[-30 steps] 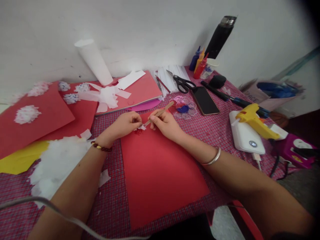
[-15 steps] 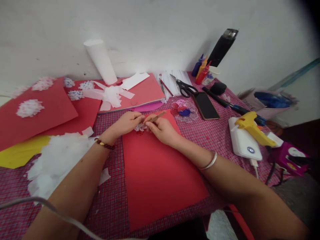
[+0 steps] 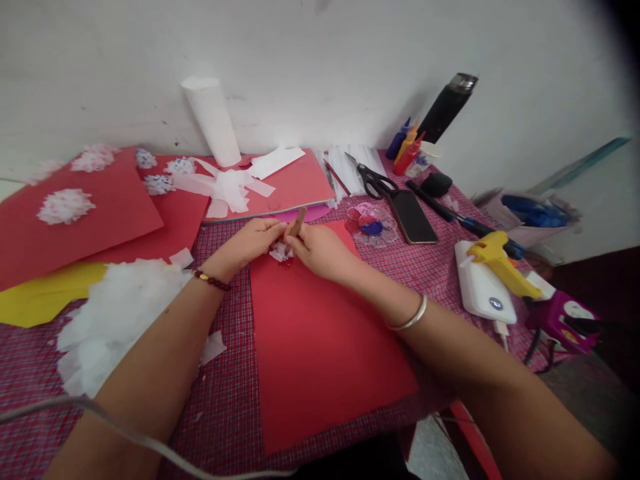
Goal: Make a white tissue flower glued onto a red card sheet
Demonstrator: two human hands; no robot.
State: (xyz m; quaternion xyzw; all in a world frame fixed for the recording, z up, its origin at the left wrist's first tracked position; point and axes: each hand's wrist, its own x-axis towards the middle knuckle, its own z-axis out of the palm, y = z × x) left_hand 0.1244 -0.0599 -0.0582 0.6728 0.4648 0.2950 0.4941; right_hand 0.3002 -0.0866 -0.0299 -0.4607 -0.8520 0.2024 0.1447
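Black scissors [image 3: 367, 173] lie beyond the hands [image 3: 257, 241] [image 3: 320, 250], which partly cover tissue [image 3: 281, 252], right gripping a stick [image 3: 299, 223], left's hold unclear.

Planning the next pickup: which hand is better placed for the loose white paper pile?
Probably the left hand: it is nearer the pile, while the right hand holds the stick.

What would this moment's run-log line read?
left hand: at white paper tuft | right hand: holding wooden stick | beneath: red sheet | far right: scissors, phone
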